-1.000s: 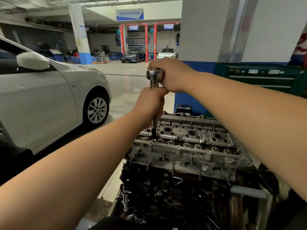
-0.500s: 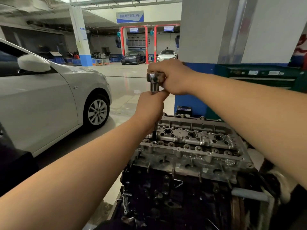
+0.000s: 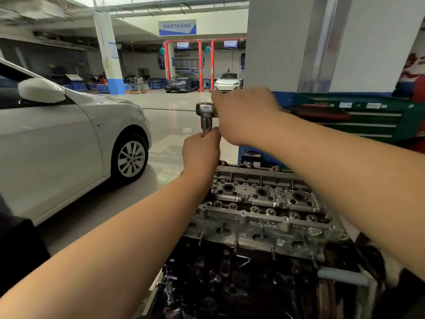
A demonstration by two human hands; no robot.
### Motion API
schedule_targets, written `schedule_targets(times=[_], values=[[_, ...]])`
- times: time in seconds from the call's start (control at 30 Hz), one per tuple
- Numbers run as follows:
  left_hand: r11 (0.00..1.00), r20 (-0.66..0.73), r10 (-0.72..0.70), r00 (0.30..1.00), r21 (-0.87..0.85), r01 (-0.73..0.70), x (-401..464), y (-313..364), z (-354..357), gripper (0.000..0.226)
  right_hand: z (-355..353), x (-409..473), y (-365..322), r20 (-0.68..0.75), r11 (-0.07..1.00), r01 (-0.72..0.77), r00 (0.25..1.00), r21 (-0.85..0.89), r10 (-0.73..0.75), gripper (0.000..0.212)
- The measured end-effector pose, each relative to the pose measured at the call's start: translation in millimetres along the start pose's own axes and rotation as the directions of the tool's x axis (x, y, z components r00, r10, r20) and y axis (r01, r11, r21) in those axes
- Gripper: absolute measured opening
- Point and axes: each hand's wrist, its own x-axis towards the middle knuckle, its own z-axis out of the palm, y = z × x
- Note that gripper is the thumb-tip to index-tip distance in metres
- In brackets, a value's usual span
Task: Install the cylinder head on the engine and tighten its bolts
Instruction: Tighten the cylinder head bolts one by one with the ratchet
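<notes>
Left hand [image 3: 200, 153] grips the extension bar below the ratchet head [image 3: 205, 109]; right hand [image 3: 243, 113] curls round the ratchet's handle, hiding it. Beneath them the cylinder head [image 3: 264, 210] sits atop the engine block [image 3: 230, 279]. A silver car [image 3: 69, 139] stands left, a green tool cabinet [image 3: 377, 118] right. Since a second ago, the right hand has swung rightward.

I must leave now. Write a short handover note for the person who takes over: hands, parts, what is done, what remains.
Left hand: grips the extension shaft just under the ratchet head.
Right hand: grips the ratchet at its head end; the handle is hidden.
Cylinder head: sits on the engine block.
Tool stands upright over the head's far left corner; the bolt itself is hidden.
Left: tighten this bolt and the others; their tightness cannot be judged.
</notes>
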Motion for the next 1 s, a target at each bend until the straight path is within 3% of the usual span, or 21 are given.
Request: schedule_targets(times=[0.07,0.13,0.27,0.33,0.5,0.63,0.8,1.0], values=[[0.999,-0.006,0.035,0.999,0.04,-0.035,-4.4,-4.1,-1.5,0.041,9.6,11.6,10.1,0.034,0.958,0.077,0.995,0.275,-0.089,0.027],[0.99,0.015,0.104,0.995,0.096,-0.104,-10.7,-7.2,-2.4,0.038,17.8,23.4,12.3,0.006,0.886,0.122,0.99,0.448,-0.139,0.028],[0.997,-0.032,0.049,0.998,0.064,-0.047,-6.2,-9.6,-3.6,0.042,24.3,36.1,-3.8,-0.044,0.838,0.15,0.988,0.525,-0.149,0.027],[0.997,-0.068,0.032,0.997,0.077,-0.027,-2.8,-7.7,-1.7,0.044,24.5,36.2,-3.9,-0.036,0.861,0.115,0.993,0.495,-0.112,0.024],[0.989,-0.064,0.087,0.994,0.126,-0.078,-2.9,-13.5,8.9,0.041,21.8,15.9,16.5,-0.001,0.977,-0.042,0.999,0.211,0.043,0.017],[0.975,-0.063,0.173,0.983,0.155,-0.162,-6.6,-15.2,4.9,0.038,12.5,4.5,12.7,0.009,0.998,-0.057,0.998,0.003,0.057,0.011],[0.971,-0.05,0.169,0.984,0.18,-0.158,-9.2,-9.7,1.3,0.036,1.7,3.4,7.7,0.061,0.993,-0.082,0.995,0.088,0.077,0.028],[0.959,-0.026,0.192,0.981,0.217,-0.182,-5.0,-11.7,-4.9,0.045,-0.7,6.0,5.3,0.055,0.995,-0.089,0.995,0.04,0.087,0.031]])
